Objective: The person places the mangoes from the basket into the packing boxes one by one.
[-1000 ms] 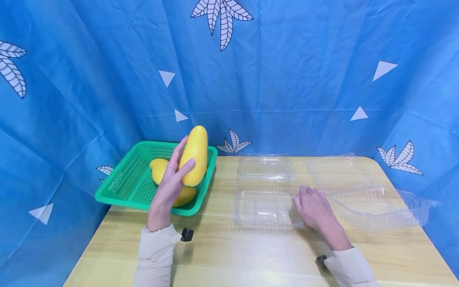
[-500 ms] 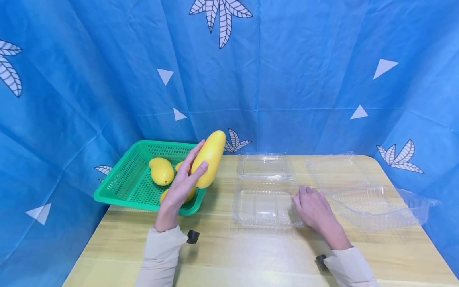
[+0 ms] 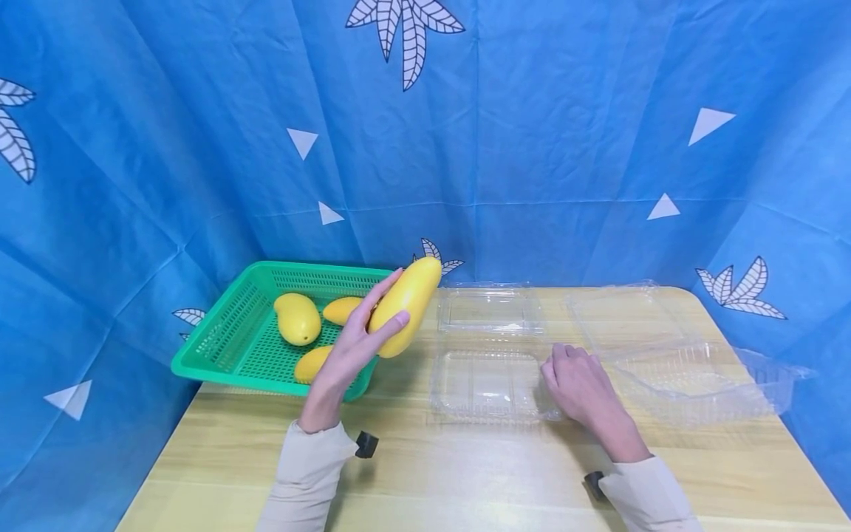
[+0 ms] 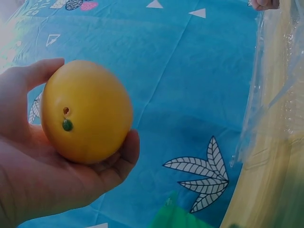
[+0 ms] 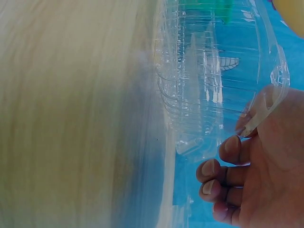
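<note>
A large yellow mango is raised over the right end of the green basket, gripped by my left hand. In the left wrist view, thumb and fingers wrap the mango, and its stem end shows a small green spot. My right hand pinches the right rim of an open clear plastic clamshell box on the table. The right wrist view shows this box with its edge between thumb and index finger, the other fingers curled. Several mangoes, one of them this mango, lie in the basket.
Another open clear box lies to the right, its lid behind it. The first box's lid lies flat toward the back. A blue patterned curtain hangs behind the wooden table.
My left hand has carried the mango rightward and slightly down, from over the basket to its right edge, uncovering the mangoes inside. The right hand has stayed at the box's rim.
</note>
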Motion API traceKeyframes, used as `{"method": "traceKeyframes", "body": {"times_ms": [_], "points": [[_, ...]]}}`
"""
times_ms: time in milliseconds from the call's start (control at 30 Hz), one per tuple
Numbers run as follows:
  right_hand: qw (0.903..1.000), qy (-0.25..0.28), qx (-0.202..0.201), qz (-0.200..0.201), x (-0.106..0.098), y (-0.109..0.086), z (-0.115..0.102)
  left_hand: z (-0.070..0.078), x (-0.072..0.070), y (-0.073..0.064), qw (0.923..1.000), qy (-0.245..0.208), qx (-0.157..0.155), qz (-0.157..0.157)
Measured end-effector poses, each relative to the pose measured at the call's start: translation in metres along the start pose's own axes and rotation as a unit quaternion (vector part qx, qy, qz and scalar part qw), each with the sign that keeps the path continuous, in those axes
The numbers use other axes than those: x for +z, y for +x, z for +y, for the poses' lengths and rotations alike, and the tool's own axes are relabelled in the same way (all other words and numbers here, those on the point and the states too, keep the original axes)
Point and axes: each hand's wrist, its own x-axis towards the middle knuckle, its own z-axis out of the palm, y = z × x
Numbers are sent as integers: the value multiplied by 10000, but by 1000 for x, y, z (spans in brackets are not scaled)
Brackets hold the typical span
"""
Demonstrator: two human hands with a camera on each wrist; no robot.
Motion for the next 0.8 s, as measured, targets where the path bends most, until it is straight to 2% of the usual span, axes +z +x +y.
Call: {"method": "traceKeyframes", "body": {"times_ms": [300, 567, 800], "points": [[10000, 20, -33, 70, -1, -1, 0, -2, 12, 0, 9999, 153, -6, -69], [10000, 39, -31, 58, -1, -1, 0, -11, 27, 5, 9991, 226, 148, -334], [9999, 76, -54, 53, -1, 0, 0, -18, 38, 9, 9949, 820, 153, -571]]}}
